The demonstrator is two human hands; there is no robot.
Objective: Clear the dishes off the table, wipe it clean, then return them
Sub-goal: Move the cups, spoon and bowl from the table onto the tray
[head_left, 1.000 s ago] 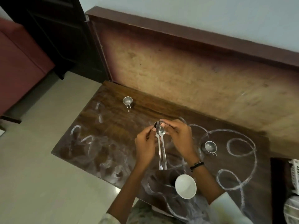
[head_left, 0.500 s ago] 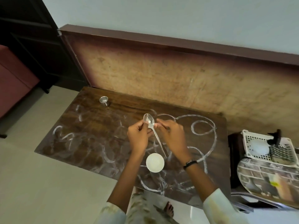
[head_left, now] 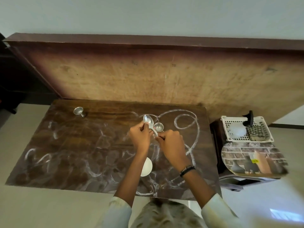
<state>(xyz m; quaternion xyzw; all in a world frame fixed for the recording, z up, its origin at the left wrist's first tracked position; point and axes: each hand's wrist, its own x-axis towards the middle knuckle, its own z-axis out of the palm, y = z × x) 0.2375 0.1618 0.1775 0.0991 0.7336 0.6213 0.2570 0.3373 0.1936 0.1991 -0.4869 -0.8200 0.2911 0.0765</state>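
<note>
2 steel cups (head_left: 78, 111) (head_left: 158, 126), 1 spoon (head_left: 148, 120) (poss. 2), 1 white bowl (head_left: 146, 167), 1 basket (head_left: 246, 128).

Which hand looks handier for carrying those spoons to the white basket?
Probably the right hand: it already pinches the spoons along with the left hand, and the white basket sits on the low stand off the table's right edge.

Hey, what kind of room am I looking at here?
Probably a room in a home, perhaps a dining corner: a low wooden table with chalky smears, steel spoons and a white bowl on it, and a plastic dish basket beside it.
</note>
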